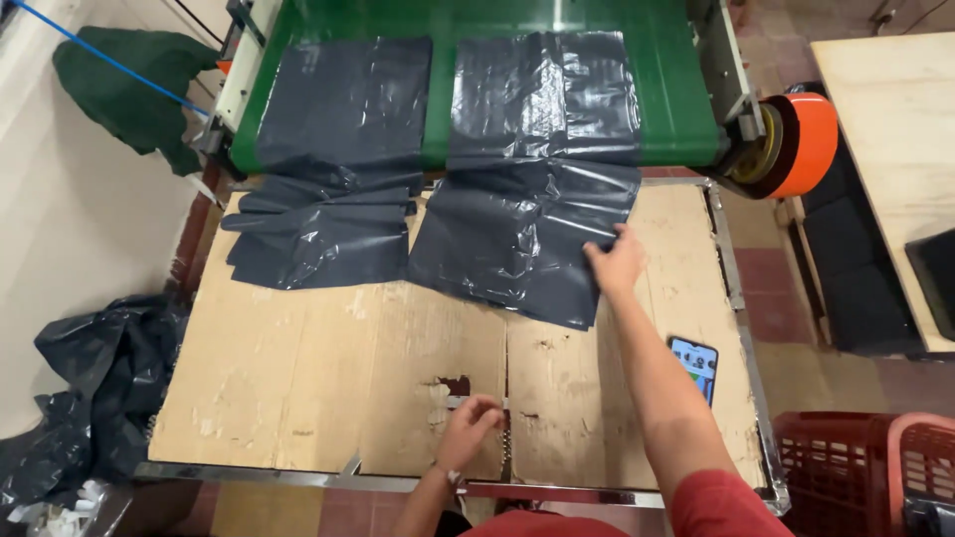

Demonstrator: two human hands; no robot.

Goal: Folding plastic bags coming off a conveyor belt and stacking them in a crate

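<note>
Now right hand (617, 264) lies flat, fingers spread, on right bag stack (527, 239); left hand (470, 423), loosely curled, empty, rests near bench (298, 388) edge.

Even indoor light, soft shadows, wide-angle edge bending

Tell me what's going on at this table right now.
A person stands at a worn cardboard-topped table. Their right hand reaches out and rests on the edge of the right stack of dark grey plastic bags, which spills off a green conveyor belt. Their left hand rests on the cardboard near the front edge. A second stack of dark grey bags lies to the left, untouched.
</note>
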